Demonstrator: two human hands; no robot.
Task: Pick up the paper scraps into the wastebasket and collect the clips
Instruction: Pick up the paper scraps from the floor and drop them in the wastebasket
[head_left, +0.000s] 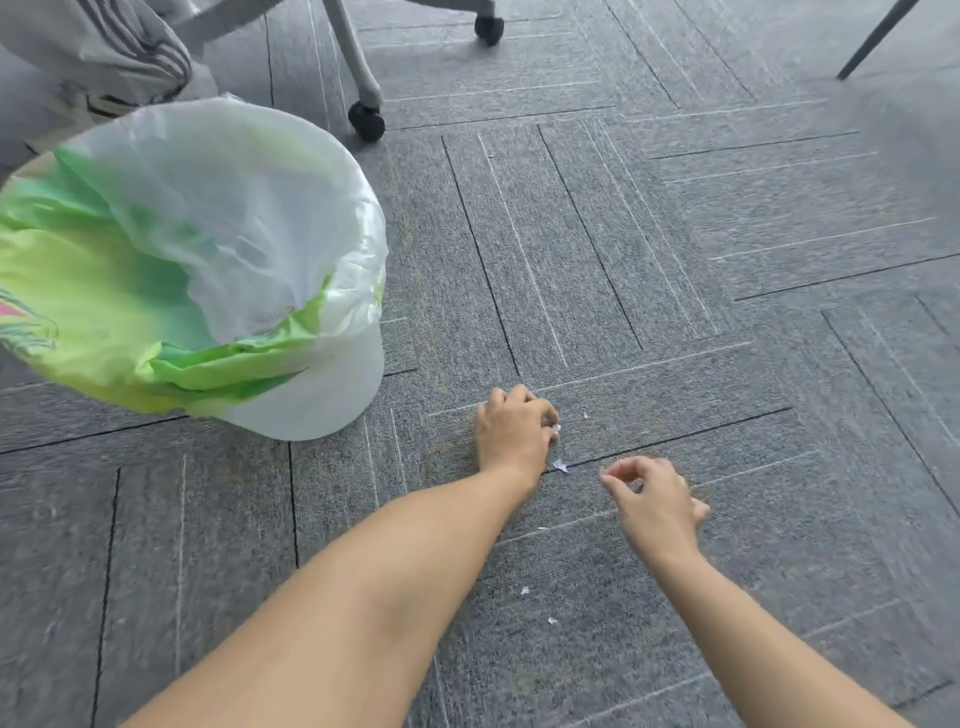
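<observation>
Head view, reading from the left: the wastebasket (317, 400) stands on the carpet floor (675, 234), lined with a white and green bag (234, 223). Whether any paper lies inside cannot be told, as the folds of the bag hide the bottom.

Just right of the basket, the left grip (511, 434) is low over the floor with its fingers curled under, and a gathered scrap (556, 427) shows white at its fingertips, so it is clenched on paper not yet dropped in.

Loose paper scraps (560, 465) are left on the carpet: one just beside that wrist, a small one (586, 414) a little beyond the fingers, and two more (524, 590) (552, 620) nearer the body between the forearms.

Further right, the right grip (657, 501) hovers near the floor, thumb and forefinger bent toward each other in a ring. Whether they pinch anything I cannot tell.

No clips are visible anywhere on the floor or in either grip, so that part cannot be judged.

My reading is that the paper step is under way and not finished: several scraps are to be lifted and the handful emptied into the basket.
</observation>
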